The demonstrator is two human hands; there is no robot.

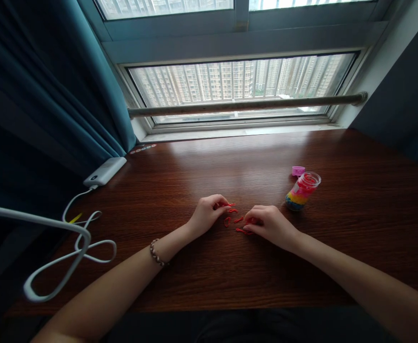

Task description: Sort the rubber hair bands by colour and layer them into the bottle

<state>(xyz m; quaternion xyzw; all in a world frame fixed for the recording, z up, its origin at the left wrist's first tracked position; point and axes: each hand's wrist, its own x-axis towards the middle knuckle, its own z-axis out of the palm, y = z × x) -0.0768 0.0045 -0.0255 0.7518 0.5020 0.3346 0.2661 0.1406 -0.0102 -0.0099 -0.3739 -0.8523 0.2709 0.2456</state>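
Short lengths of red string (238,220) lie on the brown wooden table between my two hands, some curled and some nearly straight. My left hand (209,213) rests on the table to their left, its fingers pinched on a bit of red string (232,205). On their right, my right hand (271,224) is closed too, with red string showing at its fingertips; the exact hold is partly hidden by the fingers. Beyond my right hand stands an uncapped clear jar (302,191) with blue, yellow, pink and red layers inside. A small pink lid (298,170) is just behind it.
At the left, a white power bank (105,171) has a white cable (69,202) plugged in, looping over the table's edge. A small yellow strip (76,218) lies by the cable. Blue curtains (87,85) hang at the left; a window with a rail (244,105) borders the back.
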